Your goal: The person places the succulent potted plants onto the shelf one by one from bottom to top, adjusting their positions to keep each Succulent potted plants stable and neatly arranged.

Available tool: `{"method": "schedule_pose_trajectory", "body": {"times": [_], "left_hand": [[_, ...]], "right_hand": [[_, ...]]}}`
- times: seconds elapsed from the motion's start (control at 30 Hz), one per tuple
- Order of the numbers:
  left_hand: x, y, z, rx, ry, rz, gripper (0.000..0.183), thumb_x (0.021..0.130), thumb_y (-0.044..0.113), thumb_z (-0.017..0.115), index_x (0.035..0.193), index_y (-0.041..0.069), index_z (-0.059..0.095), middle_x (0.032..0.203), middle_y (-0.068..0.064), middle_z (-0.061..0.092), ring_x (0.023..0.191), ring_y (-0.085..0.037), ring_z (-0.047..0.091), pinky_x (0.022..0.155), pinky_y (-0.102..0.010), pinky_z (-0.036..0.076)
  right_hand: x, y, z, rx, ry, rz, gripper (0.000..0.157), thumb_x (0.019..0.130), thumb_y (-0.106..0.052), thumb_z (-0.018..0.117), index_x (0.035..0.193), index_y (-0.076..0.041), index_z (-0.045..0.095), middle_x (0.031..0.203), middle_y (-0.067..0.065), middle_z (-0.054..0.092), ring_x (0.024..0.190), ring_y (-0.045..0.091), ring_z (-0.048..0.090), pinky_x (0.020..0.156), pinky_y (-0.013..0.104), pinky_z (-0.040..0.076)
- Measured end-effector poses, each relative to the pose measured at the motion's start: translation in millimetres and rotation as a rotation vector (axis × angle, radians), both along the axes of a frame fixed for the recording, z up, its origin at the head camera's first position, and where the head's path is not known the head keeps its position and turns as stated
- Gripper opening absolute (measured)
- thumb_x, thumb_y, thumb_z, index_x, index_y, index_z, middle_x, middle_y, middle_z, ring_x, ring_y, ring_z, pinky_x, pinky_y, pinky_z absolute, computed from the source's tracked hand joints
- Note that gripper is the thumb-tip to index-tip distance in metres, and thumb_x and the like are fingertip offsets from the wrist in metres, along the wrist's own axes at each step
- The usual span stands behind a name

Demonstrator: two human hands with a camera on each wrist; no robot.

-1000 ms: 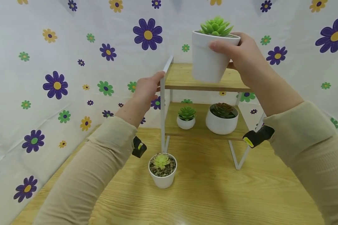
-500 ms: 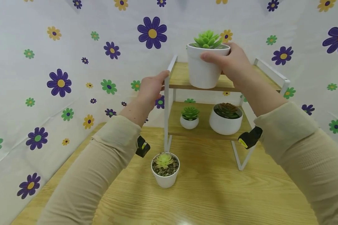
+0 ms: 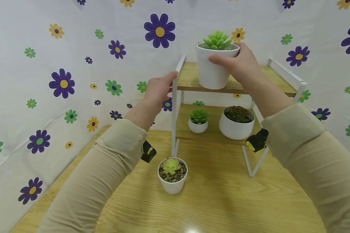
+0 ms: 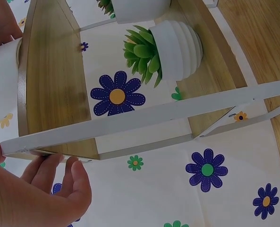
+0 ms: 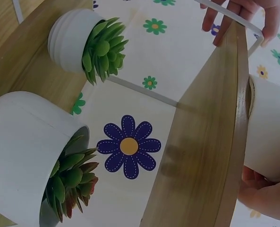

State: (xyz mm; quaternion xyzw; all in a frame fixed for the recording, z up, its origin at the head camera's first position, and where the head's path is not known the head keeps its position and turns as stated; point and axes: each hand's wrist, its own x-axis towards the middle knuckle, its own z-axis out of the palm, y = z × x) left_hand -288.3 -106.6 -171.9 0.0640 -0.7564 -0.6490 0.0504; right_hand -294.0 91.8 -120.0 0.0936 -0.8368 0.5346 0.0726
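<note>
My right hand (image 3: 243,66) grips a tall white pot with a bright green succulent (image 3: 212,71), thumb across its front below the rim. In the head view the pot overlaps the front of the upper shelf board (image 3: 189,76), upright; the right wrist view has the pot (image 5: 269,130) right at that board's edge. At the upper left corner of the two-tier plant stand, my left hand (image 3: 158,92) holds the white metal frame (image 3: 174,119). The left wrist view shows its thumb at the frame's end and curled fingers (image 4: 78,184) behind it.
On the lower shelf sit a small potted green succulent (image 3: 198,126) and a wider white pot with a reddish-green succulent (image 3: 236,129). A white pot with a pale green succulent (image 3: 172,187) stands on the wooden table (image 3: 215,207), before the stand. Behind hangs flowered cloth (image 3: 84,19).
My right hand has lowered the white pot and brought it leftward to the upper board. The left hand keeps hold of the frame. The head view has shifted slightly.
</note>
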Motion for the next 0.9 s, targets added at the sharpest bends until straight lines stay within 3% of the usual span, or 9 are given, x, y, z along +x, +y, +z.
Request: {"method": "schedule_pose_trajectory", "body": {"times": [0.33, 0.67, 0.83, 0.9], "left_hand": [[1.1, 2.4, 0.5, 0.000, -0.004, -0.002, 0.050, 0.091, 0.045, 0.053, 0.128, 0.011, 0.055, 0.133, 0.000, 0.054, 0.122, -0.016, 0.050, 0.104, -0.035, 0.037], [1.9, 1.8, 0.0, -0.003, 0.003, -0.001, 0.050, 0.091, 0.045, 0.053, 0.128, 0.011, 0.056, 0.134, -0.001, 0.054, 0.122, -0.016, 0.050, 0.103, -0.034, 0.037], [1.4, 0.3, -0.7, -0.001, 0.006, 0.000, 0.049, 0.091, 0.045, 0.053, 0.127, 0.011, 0.056, 0.134, -0.001, 0.054, 0.122, -0.016, 0.050, 0.103, -0.035, 0.037], [0.8, 0.4, -0.2, -0.002, 0.004, -0.002, 0.049, 0.091, 0.045, 0.053, 0.127, 0.011, 0.056, 0.133, -0.001, 0.054, 0.122, -0.016, 0.050, 0.104, -0.035, 0.037]], "right_hand": [[-9.7, -2.7, 0.7, 0.011, -0.003, -0.047, 0.084, 0.081, -0.046, 0.066, 0.144, -0.015, 0.021, 0.146, 0.005, 0.033, 0.128, 0.017, 0.037, 0.110, 0.034, 0.031], [-18.1, -6.3, -0.3, -0.018, -0.009, -0.039, 0.088, 0.080, -0.045, 0.067, 0.146, -0.015, 0.017, 0.148, 0.004, 0.031, 0.130, 0.017, 0.036, 0.110, 0.034, 0.031], [-13.7, -4.8, 0.4, -0.008, -0.065, -0.054, 0.099, 0.080, -0.053, 0.063, 0.149, -0.021, 0.001, 0.155, 0.002, 0.017, 0.140, 0.015, 0.025, 0.115, 0.034, 0.023], [-6.4, -2.2, -0.9, -0.022, -0.047, -0.066, 0.099, 0.081, -0.054, 0.061, 0.149, -0.023, -0.003, 0.156, 0.001, 0.015, 0.141, 0.015, 0.021, 0.115, 0.034, 0.021]]}}
